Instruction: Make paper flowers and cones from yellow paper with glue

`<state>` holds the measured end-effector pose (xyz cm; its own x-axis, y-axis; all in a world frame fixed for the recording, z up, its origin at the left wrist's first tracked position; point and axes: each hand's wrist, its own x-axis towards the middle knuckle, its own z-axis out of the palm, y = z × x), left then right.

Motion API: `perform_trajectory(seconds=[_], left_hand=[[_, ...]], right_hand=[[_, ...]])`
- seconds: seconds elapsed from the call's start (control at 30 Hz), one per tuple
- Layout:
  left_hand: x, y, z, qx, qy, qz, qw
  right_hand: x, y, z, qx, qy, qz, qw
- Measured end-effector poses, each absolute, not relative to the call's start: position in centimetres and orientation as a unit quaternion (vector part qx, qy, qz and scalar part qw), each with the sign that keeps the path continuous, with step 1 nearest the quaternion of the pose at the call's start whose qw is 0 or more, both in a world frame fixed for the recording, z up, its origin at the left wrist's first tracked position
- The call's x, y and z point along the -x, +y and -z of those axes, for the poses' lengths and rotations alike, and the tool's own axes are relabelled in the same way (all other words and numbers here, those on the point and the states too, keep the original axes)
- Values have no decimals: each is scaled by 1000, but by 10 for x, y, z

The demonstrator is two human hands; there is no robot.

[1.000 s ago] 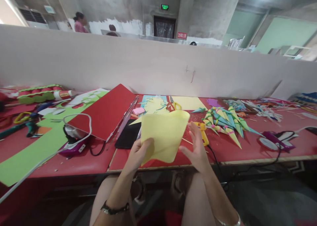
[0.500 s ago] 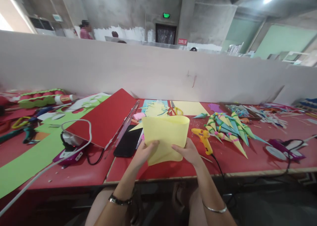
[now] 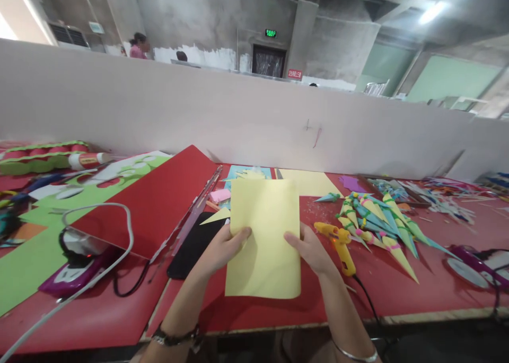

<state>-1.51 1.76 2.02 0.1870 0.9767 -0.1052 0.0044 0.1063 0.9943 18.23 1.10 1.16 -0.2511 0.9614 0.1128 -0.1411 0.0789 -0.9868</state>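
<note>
Between my two hands I hold up a pale yellow sheet of paper (image 3: pixel 264 246) over the red table (image 3: pixel 433 257). My left hand (image 3: pixel 226 246) grips its left edge, thumb on the front and fingers hidden behind. On the right edge, my right hand (image 3: pixel 308 246) pinches it the same way. A black phone (image 3: pixel 193 246) lies left of my left hand, with a yellow pointed paper piece (image 3: pixel 217 217) over it. To the right of my right hand lies a yellow glue gun (image 3: pixel 338 243); past it is a pile of yellow and blue paper cones (image 3: pixel 371 219).
At the left are a purple power strip (image 3: pixel 79 270) with a white cable, green cut paper (image 3: pixel 24 267) and a large red board (image 3: pixel 163 198). More yellow paper (image 3: pixel 310 181) lies behind. A white partition (image 3: pixel 238 119) closes off the table's back. Another purple strip (image 3: pixel 481 262) is far right.
The yellow paper was curved over with a rounded top fold; now it stands flatter and taller, its lower edge nearer me. My view has tilted and shifted slightly.
</note>
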Motion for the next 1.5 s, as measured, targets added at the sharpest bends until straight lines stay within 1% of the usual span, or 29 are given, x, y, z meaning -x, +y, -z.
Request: perform_trajectory(seconds=[0.1,0.3,0.47,0.63,0.83,1.1,1.27,1.4,1.5], left_hand=[[19,11,-11,-528,454,-386,606],[30,-3,-7,-547,450,-329,625],[24,0,-10,-559,464,-350,592],[19,1,-8,-553,442,-350,613],[16,0,-2,-569,439,-350,602],[16,-3,0,-574,428,-337,611],[15,-4,-4,-607,451,-317,572],[13,-8,-7,-637,468,-314,526],[12,-12,-8,-641,464,-313,526]], right_hand=[[-183,5,-5,386,-517,-579,499],[-178,-13,4,427,-466,-612,475],[-177,-18,15,465,-432,-603,484],[-183,-20,17,469,-457,-593,469],[-192,-21,20,455,-483,-600,446],[-198,-26,21,451,-502,-607,419],[-198,-30,17,453,-500,-590,444],[-197,-29,18,455,-470,-562,507],[-194,-27,20,458,-447,-546,540]])
